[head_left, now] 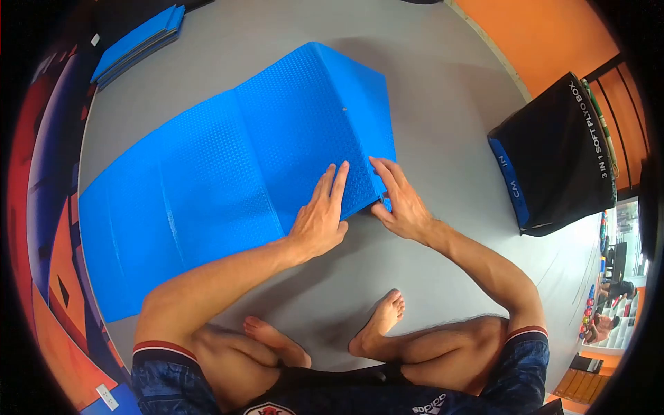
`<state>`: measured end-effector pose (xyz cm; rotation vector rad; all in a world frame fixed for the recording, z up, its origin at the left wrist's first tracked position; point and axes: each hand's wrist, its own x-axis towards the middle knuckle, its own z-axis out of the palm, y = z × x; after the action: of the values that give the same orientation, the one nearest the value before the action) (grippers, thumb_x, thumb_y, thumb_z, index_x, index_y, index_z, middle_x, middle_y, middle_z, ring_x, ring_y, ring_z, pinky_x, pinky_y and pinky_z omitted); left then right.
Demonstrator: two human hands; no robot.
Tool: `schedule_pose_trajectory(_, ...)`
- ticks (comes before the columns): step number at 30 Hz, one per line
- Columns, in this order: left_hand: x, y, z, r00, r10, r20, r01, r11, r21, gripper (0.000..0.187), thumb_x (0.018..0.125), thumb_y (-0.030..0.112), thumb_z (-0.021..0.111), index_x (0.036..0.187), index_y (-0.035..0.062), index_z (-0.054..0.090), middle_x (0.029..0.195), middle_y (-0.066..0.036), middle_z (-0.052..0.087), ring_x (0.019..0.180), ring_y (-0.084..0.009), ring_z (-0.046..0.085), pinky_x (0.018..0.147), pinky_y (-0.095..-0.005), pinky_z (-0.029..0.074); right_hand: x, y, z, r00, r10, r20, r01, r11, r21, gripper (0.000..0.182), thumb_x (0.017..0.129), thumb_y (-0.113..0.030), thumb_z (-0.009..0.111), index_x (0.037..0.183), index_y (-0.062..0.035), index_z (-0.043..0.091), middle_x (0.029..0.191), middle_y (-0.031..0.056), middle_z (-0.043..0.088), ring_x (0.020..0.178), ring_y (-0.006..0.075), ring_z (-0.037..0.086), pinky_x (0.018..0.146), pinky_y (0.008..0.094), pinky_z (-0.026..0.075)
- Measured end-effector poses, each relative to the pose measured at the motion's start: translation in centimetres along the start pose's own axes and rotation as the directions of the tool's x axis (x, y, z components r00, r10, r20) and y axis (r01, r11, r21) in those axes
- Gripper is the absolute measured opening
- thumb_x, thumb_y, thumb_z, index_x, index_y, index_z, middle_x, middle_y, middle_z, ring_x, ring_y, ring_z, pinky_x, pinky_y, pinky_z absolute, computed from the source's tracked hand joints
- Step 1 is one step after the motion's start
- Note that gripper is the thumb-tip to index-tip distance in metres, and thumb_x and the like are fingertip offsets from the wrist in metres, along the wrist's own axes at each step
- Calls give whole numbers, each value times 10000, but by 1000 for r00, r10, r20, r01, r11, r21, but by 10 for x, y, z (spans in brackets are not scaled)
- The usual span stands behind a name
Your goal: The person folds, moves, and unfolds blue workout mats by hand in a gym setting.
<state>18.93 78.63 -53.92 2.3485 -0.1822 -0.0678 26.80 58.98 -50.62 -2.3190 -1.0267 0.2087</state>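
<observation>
A blue folding exercise mat [200, 159] with a textured surface stretches across the floor in front of me. Its right-hand part is raised, and the end panel [363, 86] bends down from a ridge. My left hand [320, 220] is at the near edge of the raised panel, its long fingers stretched over the top and the thumb by the edge. At the near corner of the ridge, my right hand [404, 207] grips the mat, fingers bent over the end panel and thumb at the edge. The underside of the mat is hidden.
Stacked blue mats [138, 41] lie at the back left. A black soft plyo box [557, 155] stands on the grey floor [449, 90] at the right. My bare feet are close to the near edge. At the far right, people are partly visible.
</observation>
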Motion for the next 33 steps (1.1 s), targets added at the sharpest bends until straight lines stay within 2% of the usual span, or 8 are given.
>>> schedule_pose_trajectory(2,-7,-14,0,989,117,-93,-118,993,-5,967,772,32,662,1551,55,90,1513,-326,238,1395,-478,304,958,-533,504,8,-4,6,998,-35,53,36,999,-16,780,777,-16,594,1491,7,279,1454,272,390,1188,420,541,976,448,507)
schedule_pose_trajectory(5,-17,-26,-15,962,183,-203,-244,911,-334,830,821,74,640,1532,53,213,1470,-291,347,1366,-425,386,958,-500,499,17,-21,21,985,-164,59,161,986,48,826,769,-16,598,1508,26,233,1528,289,295,1316,432,447,1067,457,438)
schedule_pose_trajectory(8,-29,-31,-51,970,-142,-195,-26,742,-670,745,868,174,656,1502,37,290,1434,-249,420,1320,-371,458,971,-468,484,29,-39,34,944,-328,42,325,943,68,844,758,-18,615,1504,45,226,1518,287,312,1339,427,416,1090,457,414)
schedule_pose_trajectory(12,-33,-43,-83,905,-290,-311,96,853,-513,750,899,276,686,1501,52,300,1447,-248,397,1282,-319,473,967,-446,486,42,-63,61,885,-436,162,399,891,216,869,789,-103,700,1502,45,227,1524,287,290,1375,439,361,1117,476,382)
schedule_pose_trajectory(22,-89,-82,-117,789,-369,-491,120,876,-467,579,866,117,636,1380,-47,426,1122,-253,662,989,-308,680,841,-404,545,79,-104,108,716,-657,238,618,754,222,829,855,-224,722,1506,-33,246,1543,250,238,1379,440,346,1089,488,423)
schedule_pose_trajectory(25,-115,-93,-126,744,-438,-504,201,867,-457,549,853,102,629,1354,-39,452,1094,-246,674,946,-309,688,815,-403,544,81,-88,127,774,-497,393,440,868,232,809,864,-215,714,1507,-71,245,1537,249,244,1355,434,383,1082,489,430)
schedule_pose_trajectory(29,-156,-144,-118,636,-413,-652,409,897,-168,571,832,86,619,1360,-37,440,1086,-289,657,965,-402,665,856,-448,514,92,-50,149,744,-234,626,189,972,139,800,880,-236,698,1514,-93,231,1537,246,247,1322,431,426,1076,491,432)
schedule_pose_trajectory(33,-188,-176,-105,563,-584,-585,593,778,-206,590,840,93,629,1372,-57,424,1128,-305,643,1051,-435,631,903,-469,492,106,-16,155,682,-7,732,-163,973,161,806,898,-271,688,1532,-104,219,1525,230,299,1332,385,440,1072,471,434)
